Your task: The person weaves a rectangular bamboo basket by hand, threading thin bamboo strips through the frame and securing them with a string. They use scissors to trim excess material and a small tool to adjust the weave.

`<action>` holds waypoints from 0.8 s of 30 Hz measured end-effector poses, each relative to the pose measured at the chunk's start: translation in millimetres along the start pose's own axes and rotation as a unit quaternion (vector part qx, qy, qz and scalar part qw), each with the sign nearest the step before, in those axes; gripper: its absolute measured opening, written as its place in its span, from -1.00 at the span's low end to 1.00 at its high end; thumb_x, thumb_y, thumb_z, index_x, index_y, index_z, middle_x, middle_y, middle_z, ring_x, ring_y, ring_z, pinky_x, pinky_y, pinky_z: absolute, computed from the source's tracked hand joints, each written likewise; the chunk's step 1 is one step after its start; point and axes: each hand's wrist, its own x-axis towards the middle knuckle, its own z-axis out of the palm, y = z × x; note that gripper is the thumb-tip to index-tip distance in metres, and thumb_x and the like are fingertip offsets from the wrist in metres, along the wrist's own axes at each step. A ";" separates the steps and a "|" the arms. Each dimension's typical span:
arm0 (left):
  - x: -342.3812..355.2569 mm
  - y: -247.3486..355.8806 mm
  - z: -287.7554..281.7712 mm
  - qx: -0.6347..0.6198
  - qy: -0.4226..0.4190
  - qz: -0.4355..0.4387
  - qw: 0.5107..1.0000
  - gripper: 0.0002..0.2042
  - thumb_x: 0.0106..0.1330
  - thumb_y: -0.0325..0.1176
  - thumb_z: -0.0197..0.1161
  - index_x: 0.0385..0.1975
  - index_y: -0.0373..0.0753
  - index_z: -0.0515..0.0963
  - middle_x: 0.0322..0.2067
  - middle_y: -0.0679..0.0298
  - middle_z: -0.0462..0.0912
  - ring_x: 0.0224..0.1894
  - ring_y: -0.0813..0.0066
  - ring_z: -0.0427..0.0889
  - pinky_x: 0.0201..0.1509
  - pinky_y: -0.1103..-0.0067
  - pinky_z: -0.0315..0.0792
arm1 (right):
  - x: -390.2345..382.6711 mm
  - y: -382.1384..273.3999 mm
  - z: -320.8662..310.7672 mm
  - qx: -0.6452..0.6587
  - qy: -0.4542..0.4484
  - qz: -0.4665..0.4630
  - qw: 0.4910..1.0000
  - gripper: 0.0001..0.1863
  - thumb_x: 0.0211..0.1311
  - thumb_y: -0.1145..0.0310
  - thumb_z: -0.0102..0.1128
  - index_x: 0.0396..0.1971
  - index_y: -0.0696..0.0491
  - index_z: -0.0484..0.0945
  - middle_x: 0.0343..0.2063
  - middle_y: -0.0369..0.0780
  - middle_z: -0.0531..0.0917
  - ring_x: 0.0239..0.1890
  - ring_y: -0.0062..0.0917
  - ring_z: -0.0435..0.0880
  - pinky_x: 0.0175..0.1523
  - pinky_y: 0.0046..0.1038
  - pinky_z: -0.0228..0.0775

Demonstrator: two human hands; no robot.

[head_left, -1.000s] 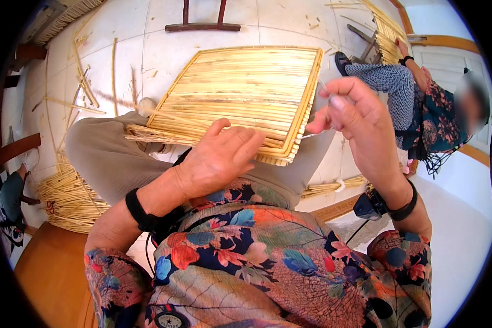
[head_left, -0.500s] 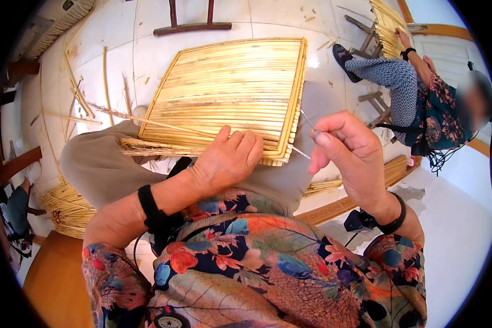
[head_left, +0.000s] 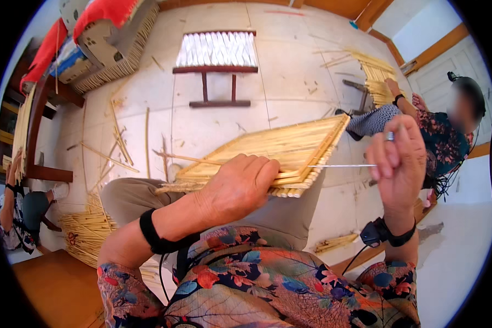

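Note:
A panel of yellow straw stalks [head_left: 279,143] with a raised border lies tilted across my lap. My left hand [head_left: 238,188] is closed over its near border, and the fingertips are hidden against the stalks. From the panel's right edge a thin pale strand [head_left: 341,165] runs straight to my right hand [head_left: 394,158]. The fingers of that hand are pinched on the strand, raised to the right of the panel. Whether it is thread or wire, I cannot tell. A loose stalk [head_left: 194,159] and some frayed straw stick out left of my left hand.
A low stool with a white woven seat [head_left: 217,50] stands ahead. Loose stalks [head_left: 121,139] litter the floor at left, near a stalk bundle [head_left: 85,232]. At right a seated person [head_left: 443,126] handles another straw panel [head_left: 373,76]; another person [head_left: 24,208] works at far left.
My right hand has moved right and up, and the strand is now straight and longer. The panel has tilted more steeply under my left hand. The view takes in more of the room ahead.

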 end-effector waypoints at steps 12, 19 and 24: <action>18.7 82.6 -67.2 0.213 -0.037 0.198 0.956 -0.70 -0.06 -0.44 0.16 -0.28 -0.36 0.41 -0.47 0.24 0.41 -0.44 0.36 0.44 -0.36 0.48 0.33 | -76.2 -7.7 -60.7 0.080 -0.006 -0.014 0.997 -0.84 0.43 0.33 0.00 -0.33 0.10 0.39 -0.70 -0.41 0.28 -0.77 -0.77 0.24 -0.67 -0.69 0.21; -22.9 73.0 -58.1 0.272 -0.063 0.227 0.933 -0.76 0.04 -0.40 0.12 -0.29 -0.35 0.44 -0.47 0.28 0.43 -0.41 0.44 0.45 -0.33 0.51 0.33 | -104.5 111.8 -50.1 0.087 -0.049 0.137 0.986 -0.91 0.37 0.43 0.04 -0.25 0.12 0.47 -0.67 -0.34 0.45 -0.65 -0.65 0.44 -0.33 -0.44 0.54; -53.7 18.4 -28.5 0.245 -0.040 0.201 0.948 -0.71 -0.03 -0.43 0.16 -0.26 -0.35 0.42 -0.41 0.21 0.48 -0.37 0.36 0.50 -0.28 0.49 0.36 | -104.8 148.4 -35.4 0.023 -0.049 0.178 0.983 -0.88 0.39 0.42 0.02 -0.25 0.16 0.47 -0.61 -0.29 0.52 -0.60 -0.61 0.52 -0.18 -0.54 0.53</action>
